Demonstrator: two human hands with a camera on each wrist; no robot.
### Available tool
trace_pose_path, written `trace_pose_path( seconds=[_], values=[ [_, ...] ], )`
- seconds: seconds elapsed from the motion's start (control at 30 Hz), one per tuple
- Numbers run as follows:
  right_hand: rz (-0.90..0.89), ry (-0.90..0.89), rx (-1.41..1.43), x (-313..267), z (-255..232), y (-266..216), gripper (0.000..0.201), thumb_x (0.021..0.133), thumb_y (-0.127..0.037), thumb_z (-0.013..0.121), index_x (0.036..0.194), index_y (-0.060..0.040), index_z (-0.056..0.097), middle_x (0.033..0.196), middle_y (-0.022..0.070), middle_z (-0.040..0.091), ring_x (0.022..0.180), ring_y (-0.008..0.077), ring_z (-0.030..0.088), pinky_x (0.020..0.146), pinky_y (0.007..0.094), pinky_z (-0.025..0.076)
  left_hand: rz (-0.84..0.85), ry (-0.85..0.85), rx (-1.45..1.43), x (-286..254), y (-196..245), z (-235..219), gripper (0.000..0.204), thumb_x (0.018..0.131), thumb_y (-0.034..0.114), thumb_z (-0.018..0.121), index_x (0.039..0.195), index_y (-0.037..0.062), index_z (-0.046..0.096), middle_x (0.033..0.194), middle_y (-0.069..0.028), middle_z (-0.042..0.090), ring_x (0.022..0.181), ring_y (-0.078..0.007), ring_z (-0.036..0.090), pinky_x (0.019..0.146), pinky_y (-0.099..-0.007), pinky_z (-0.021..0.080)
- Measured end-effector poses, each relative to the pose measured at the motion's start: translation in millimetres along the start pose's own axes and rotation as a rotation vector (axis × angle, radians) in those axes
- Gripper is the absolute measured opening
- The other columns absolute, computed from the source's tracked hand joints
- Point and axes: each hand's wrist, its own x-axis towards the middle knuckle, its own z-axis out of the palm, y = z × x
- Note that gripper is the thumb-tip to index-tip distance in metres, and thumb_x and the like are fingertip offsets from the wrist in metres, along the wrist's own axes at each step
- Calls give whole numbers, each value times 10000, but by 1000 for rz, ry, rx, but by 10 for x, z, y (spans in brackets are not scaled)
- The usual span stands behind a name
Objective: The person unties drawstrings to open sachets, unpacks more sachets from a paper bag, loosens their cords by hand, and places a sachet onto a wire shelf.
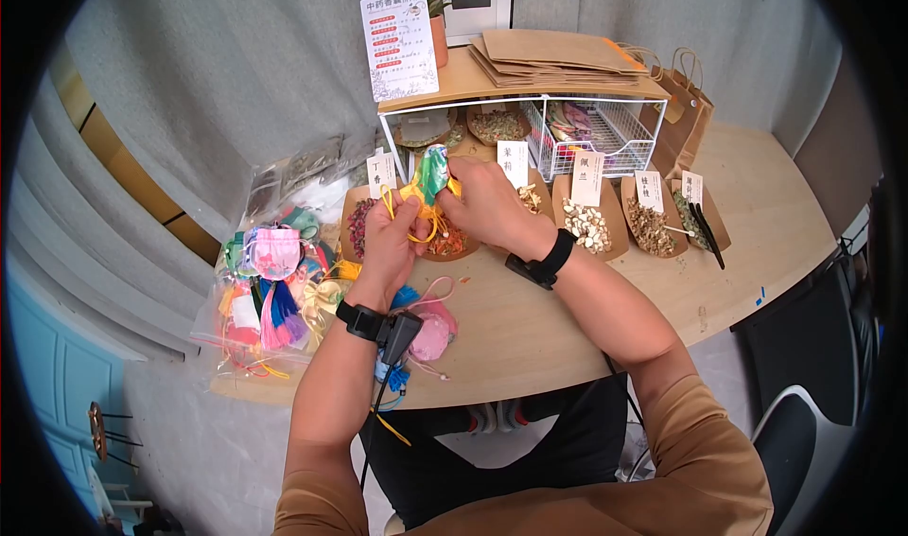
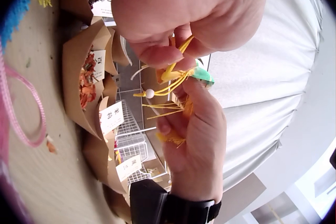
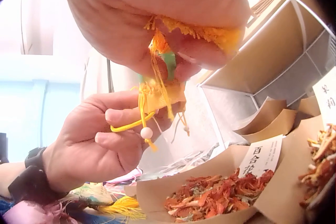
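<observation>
Both hands hold a small yellow and green drawstring sachet (image 1: 433,176) up over the trays. My left hand (image 1: 390,243) pinches its yellow part, and a yellow cord (image 3: 143,103) with a pale bead (image 3: 147,133) hangs by the fingers. My right hand (image 1: 497,205) grips the green end from the other side; a yellow tassel (image 3: 215,35) shows among its fingers. Most of the sachet is hidden by the fingers in both wrist views. Below the hands stands a brown paper tray of orange-red dried petals (image 3: 210,195).
More paper trays with dried herbs and name cards (image 1: 587,176) run rightward, black tongs (image 1: 707,236) on the last. A white rack (image 1: 605,139) stands behind. At left lies a clear bag of colourful sachets (image 1: 274,252); a pink sachet (image 1: 432,335) lies near the left forearm.
</observation>
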Motion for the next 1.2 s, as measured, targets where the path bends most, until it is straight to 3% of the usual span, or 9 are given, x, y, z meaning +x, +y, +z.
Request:
trace_pose_path(
  seconds=[0.37, 0.47, 0.53, 0.63, 0.77, 0.83, 0.97, 1.03, 1.2],
  values=[
    [106, 28, -6, 35, -171, -102, 151, 730, -134, 638, 694, 12, 618, 651, 221, 596, 633, 410, 589, 605, 467, 479, -31, 75, -33, -2, 12, -4, 137, 962, 166, 512, 847, 115, 457, 565, 30, 428, 429, -58, 395, 367, -196, 309],
    [48, 87, 17, 14, -89, -54, 115, 722, -117, 618, 689, -7, 629, 616, 214, 583, 596, 399, 581, 577, 462, 475, -44, 86, -49, -13, 30, 19, 132, 963, 159, 504, 847, 125, 453, 575, 39, 419, 435, -56, 386, 368, -199, 313],
    [-22, 10, 63, 8, -33, -5, 138, 724, -95, 622, 660, 20, 583, 614, 219, 566, 551, 378, 568, 518, 410, 439, -93, 137, -14, -13, 34, 13, 141, 951, 156, 534, 850, 113, 444, 551, 30, 431, 426, -57, 403, 363, -201, 320],
    [90, 34, 26, 25, -138, -74, 129, 730, -91, 618, 678, 23, 588, 624, 227, 570, 569, 388, 573, 526, 415, 444, -13, 125, -102, 20, -1, -13, 140, 951, 160, 540, 852, 118, 449, 555, 32, 428, 433, -55, 400, 367, -199, 326],
    [19, 116, -20, 13, -45, -4, 123, 735, -89, 616, 697, 25, 588, 638, 231, 579, 586, 397, 578, 538, 425, 451, -14, 91, -85, 8, -2, -34, 127, 963, 169, 516, 854, 144, 457, 655, 49, 465, 479, -47, 422, 383, -201, 333],
    [60, -34, 16, -10, -13, -26, 163, 754, -161, 612, 742, 0, 637, 649, 231, 598, 654, 423, 594, 617, 487, 484, -77, 93, -33, 4, -4, -41, 125, 965, 181, 515, 857, 143, 465, 659, 44, 475, 482, -49, 429, 391, -202, 341],
    [127, -53, -57, 29, -111, -59, 164, 761, -164, 605, 761, -4, 641, 674, 236, 608, 682, 429, 599, 645, 502, 486, -28, 217, -78, 12, 23, 27, 157, 950, 183, 551, 832, 120, 470, 594, 47, 437, 449, -50, 394, 370, -202, 327],
    [144, -40, -32, 40, -152, -85, 168, 764, -166, 601, 791, -6, 640, 709, 245, 614, 700, 432, 601, 664, 511, 482, 41, 73, -102, 45, -45, -66, 155, 950, 198, 553, 842, 117, 477, 598, 48, 438, 458, -46, 398, 378, -206, 333],
    [58, -117, -21, 1, -7, 20, 183, 767, -168, 597, 815, 6, 630, 707, 252, 609, 701, 436, 598, 665, 512, 480, -59, 168, -34, -13, 44, 40, 147, 952, 194, 547, 848, 114, 481, 597, 45, 441, 466, -47, 409, 380, -209, 334]
  ],
)
